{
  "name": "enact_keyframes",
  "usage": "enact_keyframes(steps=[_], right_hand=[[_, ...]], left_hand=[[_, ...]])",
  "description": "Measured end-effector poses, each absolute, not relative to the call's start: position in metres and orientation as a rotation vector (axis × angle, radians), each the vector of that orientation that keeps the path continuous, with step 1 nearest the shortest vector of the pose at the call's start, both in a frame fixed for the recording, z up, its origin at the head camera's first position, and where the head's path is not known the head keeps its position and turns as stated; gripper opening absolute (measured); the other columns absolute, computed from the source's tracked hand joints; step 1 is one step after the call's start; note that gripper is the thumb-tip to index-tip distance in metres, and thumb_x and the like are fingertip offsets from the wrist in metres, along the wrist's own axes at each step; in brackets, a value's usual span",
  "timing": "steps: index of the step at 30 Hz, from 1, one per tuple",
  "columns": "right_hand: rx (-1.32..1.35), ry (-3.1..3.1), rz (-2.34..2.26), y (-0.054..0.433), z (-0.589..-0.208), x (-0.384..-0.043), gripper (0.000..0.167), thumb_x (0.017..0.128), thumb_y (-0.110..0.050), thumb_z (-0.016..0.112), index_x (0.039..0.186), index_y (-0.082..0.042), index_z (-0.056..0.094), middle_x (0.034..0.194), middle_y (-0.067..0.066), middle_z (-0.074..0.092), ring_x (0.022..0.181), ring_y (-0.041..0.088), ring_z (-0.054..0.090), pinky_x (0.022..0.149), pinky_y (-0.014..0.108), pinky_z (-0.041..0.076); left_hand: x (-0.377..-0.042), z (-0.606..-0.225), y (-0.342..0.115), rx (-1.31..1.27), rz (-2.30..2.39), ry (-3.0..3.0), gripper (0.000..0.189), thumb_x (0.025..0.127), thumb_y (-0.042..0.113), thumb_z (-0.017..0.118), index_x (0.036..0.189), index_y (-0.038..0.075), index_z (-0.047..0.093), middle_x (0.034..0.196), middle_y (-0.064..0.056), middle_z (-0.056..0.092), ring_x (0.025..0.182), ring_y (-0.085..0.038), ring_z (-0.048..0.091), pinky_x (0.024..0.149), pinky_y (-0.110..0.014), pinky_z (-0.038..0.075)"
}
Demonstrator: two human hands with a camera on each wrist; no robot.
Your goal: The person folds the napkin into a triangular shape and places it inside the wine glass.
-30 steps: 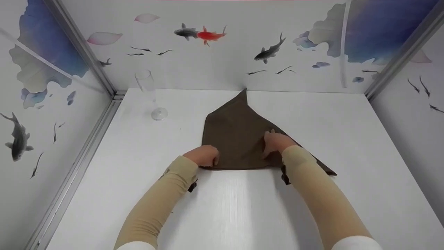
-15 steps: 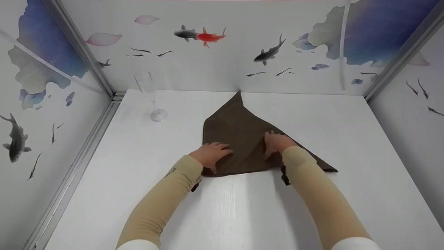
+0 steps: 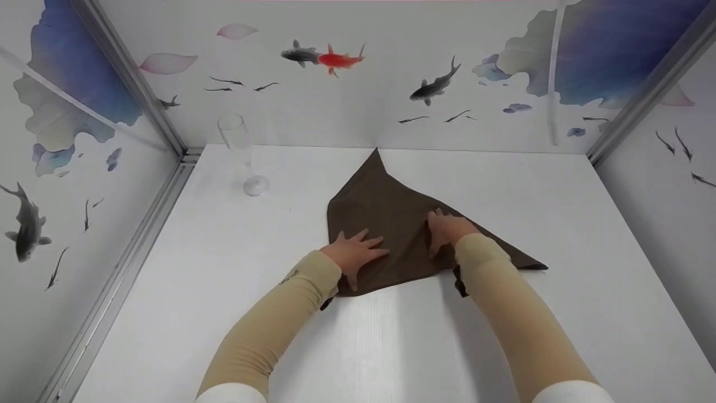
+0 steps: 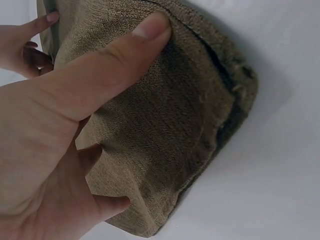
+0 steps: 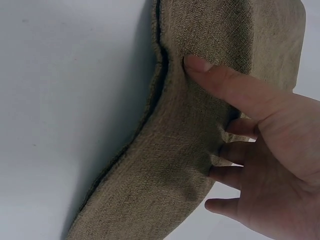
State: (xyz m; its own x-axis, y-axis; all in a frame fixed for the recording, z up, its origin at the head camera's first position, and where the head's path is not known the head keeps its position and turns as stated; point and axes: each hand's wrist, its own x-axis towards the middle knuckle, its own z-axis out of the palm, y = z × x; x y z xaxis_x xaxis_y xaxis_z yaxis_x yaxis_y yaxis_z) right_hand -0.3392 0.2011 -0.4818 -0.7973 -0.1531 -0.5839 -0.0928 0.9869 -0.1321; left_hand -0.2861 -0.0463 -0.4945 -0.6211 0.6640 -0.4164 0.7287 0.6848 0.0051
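Note:
A folded dark brown cloth (image 3: 391,207) lies on the white table, one pointed corner toward the back wall and another off to the right. On its left front part rests my left hand (image 3: 358,254), fingers spread wide. The left wrist view shows the thumb (image 4: 132,47) near the cloth's layered edge. My right hand (image 3: 447,228) presses the right half of the cloth, thumb apart from the fingers. Seen from the right wrist, its fingertips (image 5: 227,175) push into the cloth while the thumb (image 5: 210,75) lies close to the front edge.
A clear stemmed glass (image 3: 255,184) stands at the back left of the table (image 3: 251,235). White panels printed with fish and leaves enclose the back and both sides, with metal frame rails (image 3: 151,218) at the corners.
My left hand has uncurled, spread its fingers and moved right over the cloth. The cloth has turned: its back tip went left, its left front corner came nearer. The right hand stays almost still.

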Motion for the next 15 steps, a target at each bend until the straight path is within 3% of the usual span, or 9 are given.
enact_keyframes(steps=[6,15], right_hand=[[-0.134,2.491,-0.144,0.202,-0.483,-0.339,0.103,0.077,-0.022,0.085,0.150,0.006,0.017,0.156,0.031,0.007,0.141,0.049,0.015,0.110,0.056,0.024],[-0.204,2.492,-0.112,0.201,-0.482,-0.340,0.105,0.080,-0.025,0.082,0.152,0.007,0.012,0.156,0.031,0.006,0.142,0.047,0.011,0.112,0.056,0.019]], left_hand=[[-0.283,-0.488,-0.038,1.151,-0.298,2.502,0.108,0.068,0.038,0.090,0.155,0.032,0.027,0.162,0.003,0.016,0.148,-0.026,0.008,0.105,-0.065,0.028],[-0.288,-0.492,-0.031,1.074,-0.273,2.413,0.115,0.069,0.048,0.087,0.157,0.037,0.012,0.163,0.006,0.001,0.148,-0.028,0.004,0.102,-0.066,0.030]])
